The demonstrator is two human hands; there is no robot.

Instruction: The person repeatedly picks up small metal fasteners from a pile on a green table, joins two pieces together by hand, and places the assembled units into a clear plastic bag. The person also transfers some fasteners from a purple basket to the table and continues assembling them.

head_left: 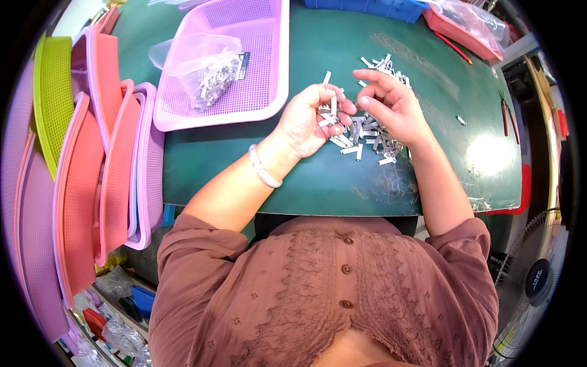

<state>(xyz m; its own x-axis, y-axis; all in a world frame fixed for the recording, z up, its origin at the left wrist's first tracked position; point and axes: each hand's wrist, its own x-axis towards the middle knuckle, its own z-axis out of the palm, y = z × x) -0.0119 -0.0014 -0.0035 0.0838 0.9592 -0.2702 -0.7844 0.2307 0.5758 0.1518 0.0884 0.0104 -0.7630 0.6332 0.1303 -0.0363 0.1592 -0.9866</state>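
Note:
My left hand is closed around several small silver metal strips, which stick out between the thumb and fingers. Close to its fingertips is my right hand, fingers bent and apart, with nothing visible in its grasp. Beneath both hands, a loose pile of the same metal strips lies on the green table. More strips are heaped just beyond the right hand, which hides part of the pile.
A pink-purple mesh basket holds a clear bag of metal strips. Stacked baskets line the left side. Red-handled pliers, a red pencil, a pink tray and a blue bin lie around. A fan stands lower right.

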